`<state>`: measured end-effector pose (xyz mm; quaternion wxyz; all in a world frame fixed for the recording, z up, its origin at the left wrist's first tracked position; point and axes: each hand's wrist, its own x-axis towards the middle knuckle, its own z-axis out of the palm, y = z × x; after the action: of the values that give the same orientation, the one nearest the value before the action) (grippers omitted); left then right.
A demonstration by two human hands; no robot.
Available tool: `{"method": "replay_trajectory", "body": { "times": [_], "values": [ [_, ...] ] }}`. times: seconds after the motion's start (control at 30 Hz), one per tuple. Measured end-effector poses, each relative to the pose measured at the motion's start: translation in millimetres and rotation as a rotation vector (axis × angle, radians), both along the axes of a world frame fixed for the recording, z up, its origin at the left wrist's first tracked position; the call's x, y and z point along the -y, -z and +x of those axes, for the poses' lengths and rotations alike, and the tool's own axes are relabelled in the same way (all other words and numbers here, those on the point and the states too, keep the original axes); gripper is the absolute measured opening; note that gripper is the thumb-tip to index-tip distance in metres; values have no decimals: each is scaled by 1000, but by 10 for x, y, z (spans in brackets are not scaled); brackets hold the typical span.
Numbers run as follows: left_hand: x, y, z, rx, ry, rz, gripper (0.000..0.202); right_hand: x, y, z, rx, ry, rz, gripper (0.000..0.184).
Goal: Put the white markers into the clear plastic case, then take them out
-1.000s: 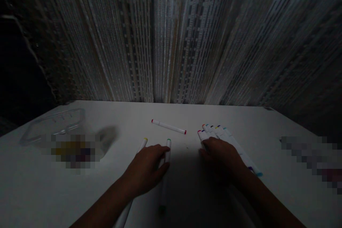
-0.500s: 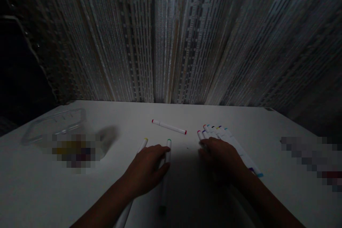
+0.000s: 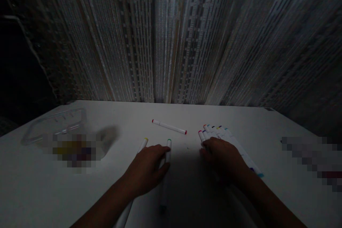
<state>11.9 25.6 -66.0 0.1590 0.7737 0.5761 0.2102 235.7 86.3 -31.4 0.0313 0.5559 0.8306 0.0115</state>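
head view: left hand [image 3: 145, 169] lay spread across yellow-capped marker [image 3: 142, 145] and green-capped marker [image 3: 168, 151], fingers loose, hold unclear; right hand [image 3: 220, 158] curled over fanned white marker row [image 3: 235, 146], closure unclear.

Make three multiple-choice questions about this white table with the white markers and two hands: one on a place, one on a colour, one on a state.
1. Where does the slim white marker with red ends lie?
A. On the white table, beyond both hands
B. Under the left hand
C. Inside a clear plastic tray

2. What colour is the tip of the long white marker at the left hand's fingers?
A. Red
B. Green
C. Blue

3. How is the right hand placed?
A. Raised high above the table
B. Gripping the red-ended marker
C. Over the fanned white markers with coloured ends

1: A, it lies alone past the hands.
2: B, green shows at its far end.
3: C, the hand lies against that group.
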Motion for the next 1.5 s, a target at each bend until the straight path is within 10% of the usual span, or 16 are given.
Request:
{"method": "replay_trajectory", "body": {
  "times": [1.5],
  "values": [
    [-1, -13, 0, -25, -8, -26, 33, 2, -26, -3, 27, 15, 4, 22]
  ]
}}
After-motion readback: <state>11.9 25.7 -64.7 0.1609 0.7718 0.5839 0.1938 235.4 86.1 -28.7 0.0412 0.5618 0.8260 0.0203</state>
